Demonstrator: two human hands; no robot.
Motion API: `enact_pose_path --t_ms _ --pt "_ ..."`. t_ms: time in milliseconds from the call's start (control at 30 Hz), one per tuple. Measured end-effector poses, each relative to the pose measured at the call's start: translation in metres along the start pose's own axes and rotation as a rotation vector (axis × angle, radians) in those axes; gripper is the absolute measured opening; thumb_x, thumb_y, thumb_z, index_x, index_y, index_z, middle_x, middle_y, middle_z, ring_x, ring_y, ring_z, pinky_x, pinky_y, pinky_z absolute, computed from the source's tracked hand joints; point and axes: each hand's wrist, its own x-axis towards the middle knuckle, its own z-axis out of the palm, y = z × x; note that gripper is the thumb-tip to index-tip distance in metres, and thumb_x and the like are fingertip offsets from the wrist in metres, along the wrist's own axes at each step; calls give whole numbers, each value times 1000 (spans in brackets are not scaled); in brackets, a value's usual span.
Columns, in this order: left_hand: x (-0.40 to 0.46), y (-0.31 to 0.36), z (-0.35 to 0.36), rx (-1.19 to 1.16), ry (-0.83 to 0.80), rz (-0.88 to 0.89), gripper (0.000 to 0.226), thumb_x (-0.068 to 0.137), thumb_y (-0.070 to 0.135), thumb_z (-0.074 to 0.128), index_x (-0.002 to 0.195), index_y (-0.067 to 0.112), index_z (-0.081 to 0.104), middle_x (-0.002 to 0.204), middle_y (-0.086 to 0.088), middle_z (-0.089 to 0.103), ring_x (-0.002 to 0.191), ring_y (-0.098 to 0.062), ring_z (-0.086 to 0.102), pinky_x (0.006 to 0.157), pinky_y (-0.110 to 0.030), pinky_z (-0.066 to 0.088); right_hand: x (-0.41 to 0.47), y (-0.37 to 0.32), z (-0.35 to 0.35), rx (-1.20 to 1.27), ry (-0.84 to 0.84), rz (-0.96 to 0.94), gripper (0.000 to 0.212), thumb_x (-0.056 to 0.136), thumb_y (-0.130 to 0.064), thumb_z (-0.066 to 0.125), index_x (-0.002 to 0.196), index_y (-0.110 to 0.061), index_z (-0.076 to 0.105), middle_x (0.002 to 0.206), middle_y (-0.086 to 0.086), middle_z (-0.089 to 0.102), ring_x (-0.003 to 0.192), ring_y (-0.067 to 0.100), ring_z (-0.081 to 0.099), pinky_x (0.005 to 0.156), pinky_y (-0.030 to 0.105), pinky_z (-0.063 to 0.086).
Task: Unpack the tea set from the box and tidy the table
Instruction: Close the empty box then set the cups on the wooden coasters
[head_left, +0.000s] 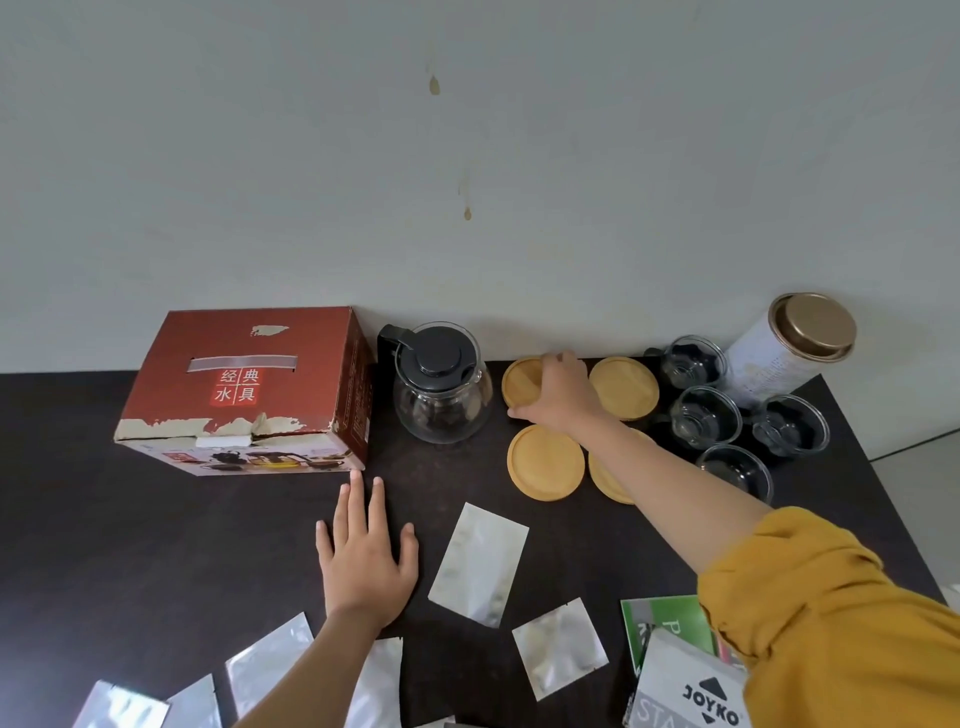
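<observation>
Right hand gripping a wooden coaster on the desk.
Left hand is lying spread flat at 6 o'clock from the teapot; the closed box is sitting at its 9 o'clock.

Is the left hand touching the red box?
Apart. The head view shows the left hand flat on the table, with a strip of dark tabletop between its fingertips and the red box.

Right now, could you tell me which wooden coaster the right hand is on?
The back-left coaster, nearest the glass teapot; the right hand covers it, the other three lie untouched.
</observation>
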Motion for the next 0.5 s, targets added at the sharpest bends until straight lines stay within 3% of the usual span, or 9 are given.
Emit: enact_pose_path --t_ms 200,300,500 --pt "0 -1 0 -5 4 0 71 86 53 22 147 17 28 158 -5 14 145 -25 14 113 -54 17 -1 8 3 38 28 -34 87 65 -51 82 132 -10 45 131 11 43 122 29 43 95 39 48" --pt "0 0 0 -8 12 4 72 85 53 21 147 16 29 158 -5 14 145 -25 13 112 -54 17 -1 16 -6 -8 75 -59 78 70 -53 76 128 -11 49 128 9 48 120 27 45 93 37 48" --pt "0 0 1 -4 14 5 72 85 54 21 147 17 29 158 -6 15 145 -25 14 112 -54 17 0 44 -39 -169 77 -21 58 83 -41 69 125 -5 50 122 13 54 118 31 44 88 40 46"
